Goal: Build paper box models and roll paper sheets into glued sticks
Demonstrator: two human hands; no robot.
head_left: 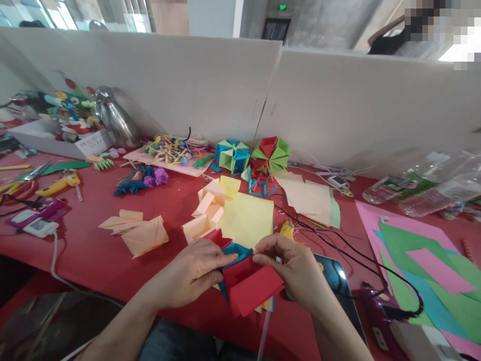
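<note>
Nearest, above the desk's (90, 265) near edge, the red-and-blue folded paper piece (255, 292) is held between both hands, its red panel hanging towards the near side. The left hand (197, 273) has its grip nearly closed, thumb and fingers on the blue part; the right hand (291, 263) pinches the far right corner between thumb and forefinger, its other fingers curled loosely. The step in hand seems to be fitting red and blue folds together; the next move probably calls for lining up the edges and pressing the seam without creasing the panels.

What lies under the right fingertips is hidden, so whether the corner is glued cannot be told. The phone (332, 276) is partly covered by the right forearm. Beyond, peach folded pieces (205, 205) crowd the yellow sheets (251, 215); a yellow tool (287, 229) is mostly masked by the right hand. Farther, the bottles (445, 193) run off the right edge.
</note>
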